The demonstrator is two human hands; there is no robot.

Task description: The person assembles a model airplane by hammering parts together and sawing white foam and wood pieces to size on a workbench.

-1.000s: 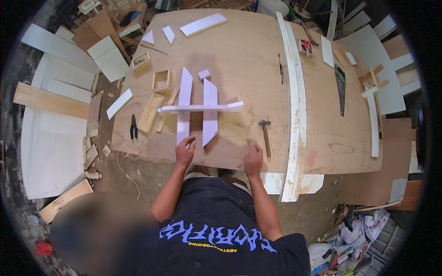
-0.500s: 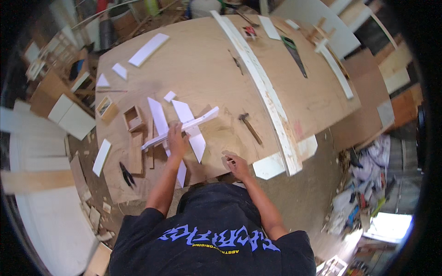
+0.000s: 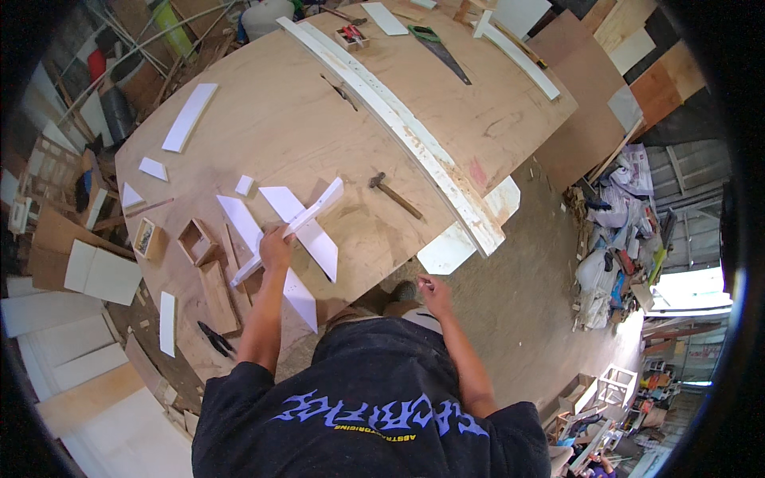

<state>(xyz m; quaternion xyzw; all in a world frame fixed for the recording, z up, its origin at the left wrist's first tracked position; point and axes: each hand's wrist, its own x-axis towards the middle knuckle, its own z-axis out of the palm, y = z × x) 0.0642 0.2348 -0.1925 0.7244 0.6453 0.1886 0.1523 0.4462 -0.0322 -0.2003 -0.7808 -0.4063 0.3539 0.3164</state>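
The work table has a flat brown top that bears the parts and tools; clock positions are read from the person's left hand, with 12 o'clock at the upper edge. A long white beam crosses the table between 1 and 3 o'clock, its nearer end overhanging the edge. Two slanted white boards lie side by side near the person's edge of the table. A white batten crosses both boards, running from 8 o'clock to 2 o'clock. A white plank lies at 11 o'clock. A saw with a green handle lies at 1 o'clock, beyond the beam. A wood block lies at 8 o'clock, a hammer at 2 o'clock.

The left hand is closed around the middle of the batten. The right hand, at 4 o'clock, is held past the table edge, fingers curled; whether it grips anything cannot be told.

An open wooden box stands at 9 o'clock. Black pliers lie at 7 o'clock. A small white block lies at 11 o'clock.
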